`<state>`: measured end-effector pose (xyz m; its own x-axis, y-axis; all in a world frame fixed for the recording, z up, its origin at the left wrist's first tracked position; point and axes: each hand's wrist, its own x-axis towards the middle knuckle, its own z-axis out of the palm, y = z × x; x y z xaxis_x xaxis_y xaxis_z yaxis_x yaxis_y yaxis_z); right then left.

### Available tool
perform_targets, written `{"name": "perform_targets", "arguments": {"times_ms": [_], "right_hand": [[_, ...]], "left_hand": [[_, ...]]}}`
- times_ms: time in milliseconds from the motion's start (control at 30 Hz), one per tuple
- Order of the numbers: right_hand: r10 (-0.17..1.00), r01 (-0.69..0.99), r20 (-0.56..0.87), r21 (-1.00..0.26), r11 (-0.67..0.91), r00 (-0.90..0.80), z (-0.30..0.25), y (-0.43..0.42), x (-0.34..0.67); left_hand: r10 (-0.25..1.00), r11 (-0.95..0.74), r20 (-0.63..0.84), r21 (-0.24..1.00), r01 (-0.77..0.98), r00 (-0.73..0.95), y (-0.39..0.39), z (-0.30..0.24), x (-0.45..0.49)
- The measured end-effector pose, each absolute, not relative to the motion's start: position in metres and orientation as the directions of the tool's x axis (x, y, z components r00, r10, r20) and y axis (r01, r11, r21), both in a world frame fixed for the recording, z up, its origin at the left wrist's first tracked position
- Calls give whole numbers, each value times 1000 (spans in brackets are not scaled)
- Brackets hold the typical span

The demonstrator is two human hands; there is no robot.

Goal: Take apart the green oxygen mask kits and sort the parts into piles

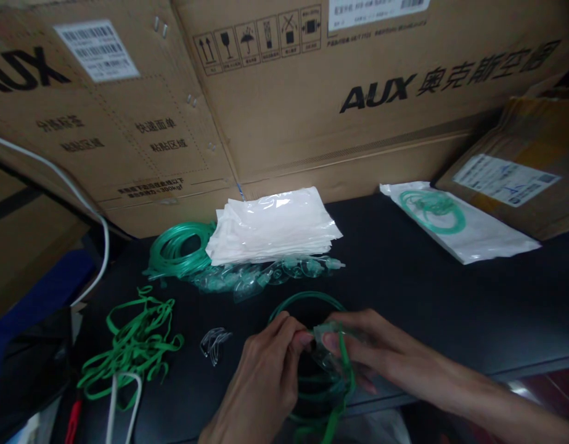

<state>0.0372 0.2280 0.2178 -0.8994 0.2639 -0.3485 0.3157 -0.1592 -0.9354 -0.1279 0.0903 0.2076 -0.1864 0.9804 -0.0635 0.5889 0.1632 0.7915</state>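
My right hand (370,345) is closed around a clear plastic oxygen mask (328,357), low in the middle of the view. A green elastic strap (345,364) hangs from the mask past my right fingers. My left hand (270,370) is at the mask's near left edge, its thumb and fingers pinched together; what lies between the fingertips is hidden. Coiled green tubing (307,296) loops behind and beneath both hands. Left of my hands is a small bunch of thin metal strips (214,343), with a tangle of green elastic straps (136,345) beyond it.
Behind my hands are stacked white packets (275,225), several clear masks (266,277) and coiled green tubing (177,246). A packet with tubing (469,228) leans by a carton (519,166). Large AUX boxes (284,123) wall the back. White-handled scissors (124,394) lie front left.
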Motion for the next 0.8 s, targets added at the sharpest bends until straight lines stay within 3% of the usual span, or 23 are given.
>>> {"name": "perform_targets", "arguments": {"times_ms": [100, 200, 300, 400, 500, 633, 733, 800], "right_hand": [[302, 232, -127, -910, 344, -945, 223, 233, 41], [162, 28, 190, -561, 827, -968, 225, 235, 46], [-79, -148, 362, -168, 975, -929, 225, 239, 48], [-139, -155, 451, 3, 988, -881, 223, 241, 48], [-69, -137, 457, -119, 983, -887, 219, 238, 49], [240, 18, 372, -510, 860, -897, 215, 223, 53], [423, 140, 97, -858, 494, -901, 212, 214, 54], [438, 220, -133, -963, 153, -889, 210, 212, 51]], "left_hand": [[979, 188, -127, 865, 465, -160, 86, 213, -133], [962, 272, -239, 869, 414, -130, 81, 221, -140], [948, 311, -308, 859, 407, -74, 79, 229, -144], [963, 264, -260, 868, 420, -69, 80, 232, -144], [986, 167, -143, 856, 489, -87, 82, 231, -139], [994, 40, 37, 756, 653, -104, 81, 227, -131], [987, -33, 136, 683, 729, -82, 82, 221, -128], [982, -49, 173, 625, 779, -78, 83, 215, -127]]}}
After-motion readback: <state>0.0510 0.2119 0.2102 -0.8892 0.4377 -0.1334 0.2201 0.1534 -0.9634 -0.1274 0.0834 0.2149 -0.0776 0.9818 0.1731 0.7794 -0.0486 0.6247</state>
